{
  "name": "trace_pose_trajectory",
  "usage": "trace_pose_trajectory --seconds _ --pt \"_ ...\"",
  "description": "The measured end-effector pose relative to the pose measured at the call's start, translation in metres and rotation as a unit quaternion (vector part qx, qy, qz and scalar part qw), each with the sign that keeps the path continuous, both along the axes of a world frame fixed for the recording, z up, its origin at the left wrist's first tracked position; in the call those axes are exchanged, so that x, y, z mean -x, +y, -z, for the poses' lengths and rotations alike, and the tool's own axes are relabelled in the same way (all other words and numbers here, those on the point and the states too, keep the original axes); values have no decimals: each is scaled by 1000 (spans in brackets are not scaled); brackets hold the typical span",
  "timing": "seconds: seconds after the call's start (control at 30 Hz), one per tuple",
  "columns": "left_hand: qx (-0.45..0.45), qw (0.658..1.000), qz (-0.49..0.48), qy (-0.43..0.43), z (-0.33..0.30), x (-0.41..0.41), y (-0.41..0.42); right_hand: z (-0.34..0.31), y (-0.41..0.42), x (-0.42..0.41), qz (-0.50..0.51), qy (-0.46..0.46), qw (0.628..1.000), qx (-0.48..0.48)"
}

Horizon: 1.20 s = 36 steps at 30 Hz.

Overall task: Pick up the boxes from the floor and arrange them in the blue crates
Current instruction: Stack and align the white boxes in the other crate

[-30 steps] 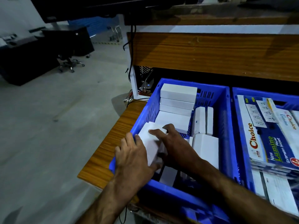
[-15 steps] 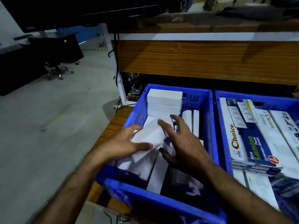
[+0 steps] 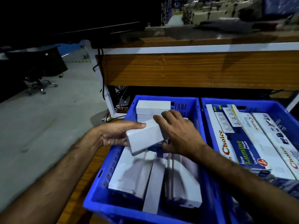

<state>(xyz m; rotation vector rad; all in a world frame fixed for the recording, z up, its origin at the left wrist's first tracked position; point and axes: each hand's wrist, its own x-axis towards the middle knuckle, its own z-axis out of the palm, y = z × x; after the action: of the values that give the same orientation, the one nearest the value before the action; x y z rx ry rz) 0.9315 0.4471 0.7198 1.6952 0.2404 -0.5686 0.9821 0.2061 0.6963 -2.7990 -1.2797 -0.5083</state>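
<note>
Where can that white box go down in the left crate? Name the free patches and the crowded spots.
Left crate: the likeliest gap is the dark patch under the held white box, between the far stack and the near boxes. The near half is packed. A dark strip runs along the right wall. The right crate is full of Choice cartons.

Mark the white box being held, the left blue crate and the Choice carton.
white box (image 3: 145, 136), head view, middle of its top face
left blue crate (image 3: 163, 98), head view, far rim
Choice carton (image 3: 233, 143), head view, blue printed face
</note>
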Motion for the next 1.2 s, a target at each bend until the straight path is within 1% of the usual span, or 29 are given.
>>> trace_pose_trajectory --seconds 0.03,0.07,0.1,0.13,0.17,0.2,0.23,0.27,0.3,0.33,0.37,0.4,0.43,0.57,0.63,0.67,0.77,0.9,1.03,1.2 --pt "-15 999 -10 -37 3 -7 3 0 3 -5 8 10 1000 21" --pt "-41 994 -26 -94 6 -13 5 1 6 -10 16 18 999 42" --pt "-91 981 -44 -167 11 -20 8 2 10 -16 25 24 997 62" --pt "-169 952 -56 -249 16 -27 10 5 14 -21 34 32 996 74" --pt "-266 908 -45 -321 21 -31 12 8 19 -26 43 43 995 78" --pt "-370 850 -8 -374 25 -35 13 11 24 -32 51 58 994 72" --pt "-463 783 44 -412 28 -38 12 15 30 -39 60 73 994 60" --pt "-530 723 98 -432 33 -42 12 19 36 -45 68 90 992 46" --pt "-573 676 148 -439 39 -49 12 22 41 -51 76 110 990 38" --pt "-603 642 183 -436 44 -56 10 25 46 -57 83 131 987 40" --pt "-625 624 204 -422 51 -66 11 29 51 -64 93 152 983 51" --pt "-642 615 213 -406 56 -75 10 33 55 -69 106 171 978 62" --pt "-650 615 220 -387 62 -84 10 38 58 -74 121 187 972 67" --pt "-655 642 263 -300 83 -105 5 63 63 -81 173 226 957 59" --pt "-661 642 270 -278 92 -110 2 76 61 -79 196 223 954 38" --pt "-664 643 270 -269 96 -112 2 82 59 -77 204 207 956 29" --pt "-656 655 273 -257 107 -116 0 93 54 -74 226 183 957 19" --pt "-646 672 267 -244 113 -114 -6 96 57 -71 229 222 947 17" --pt "-651 676 225 -264 107 -115 -9 95 61 -67 224 226 948 17" --pt "-655 683 215 -241 104 -118 -11 90 65 -67 225 222 948 36"
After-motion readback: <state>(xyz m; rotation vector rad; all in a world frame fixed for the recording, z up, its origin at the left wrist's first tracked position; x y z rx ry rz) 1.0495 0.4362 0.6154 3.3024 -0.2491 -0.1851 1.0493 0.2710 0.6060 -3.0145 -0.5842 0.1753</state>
